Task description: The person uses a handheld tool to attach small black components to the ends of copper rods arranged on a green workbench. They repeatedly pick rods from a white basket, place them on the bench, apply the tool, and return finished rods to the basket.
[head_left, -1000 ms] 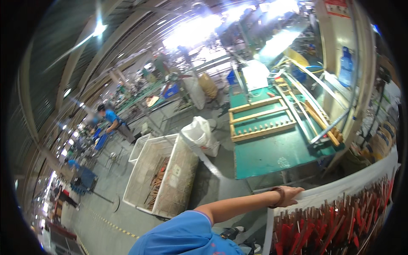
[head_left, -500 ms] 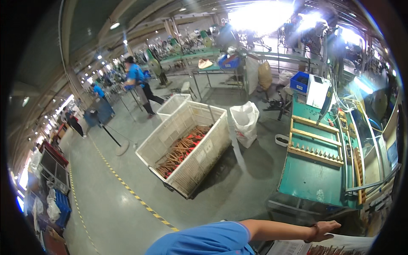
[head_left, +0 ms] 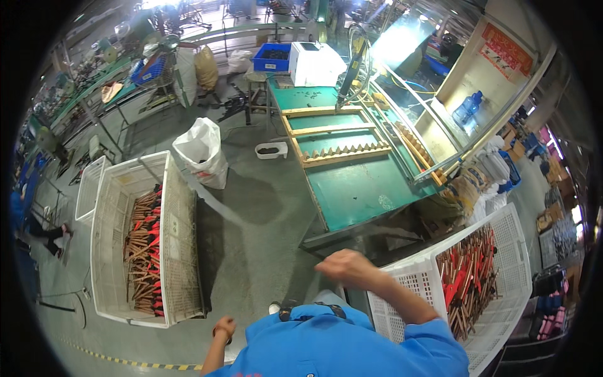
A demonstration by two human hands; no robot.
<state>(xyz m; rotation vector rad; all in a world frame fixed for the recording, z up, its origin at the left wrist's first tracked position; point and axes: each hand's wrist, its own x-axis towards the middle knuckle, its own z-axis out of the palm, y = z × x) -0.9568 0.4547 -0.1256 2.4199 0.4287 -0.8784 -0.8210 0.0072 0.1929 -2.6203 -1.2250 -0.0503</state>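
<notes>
My left hand point(head_left: 224, 328) hangs low beside my body, fingers curled in, with a band round its wrist; nothing shows in it. In front of me my right hand point(head_left: 344, 267) is bent into a loose fist, with nothing visible in it. It hovers between the green worktable point(head_left: 352, 188) and a white perforated crate point(head_left: 402, 292), touching neither as far as I can see. Brown rods with red parts point(head_left: 468, 273) fill part of that crate. More brown and red rods point(head_left: 146, 251) lie heaped in a large white crate point(head_left: 182, 251) on my left.
A wooden rack with notches point(head_left: 345, 152) lies on the worktable, near a white box-shaped device point(head_left: 316, 64) and a blue bin point(head_left: 271, 58). On the floor stand a white sack point(head_left: 202, 154) and a small white tub point(head_left: 271, 151). Another person point(head_left: 44, 229) is at the far left.
My view has swung right, so the worktable sits nearer the middle and the right-hand crate shows fully. My left hand, earlier stretched out over that crate, now hangs at my left; my right hand has come into view.
</notes>
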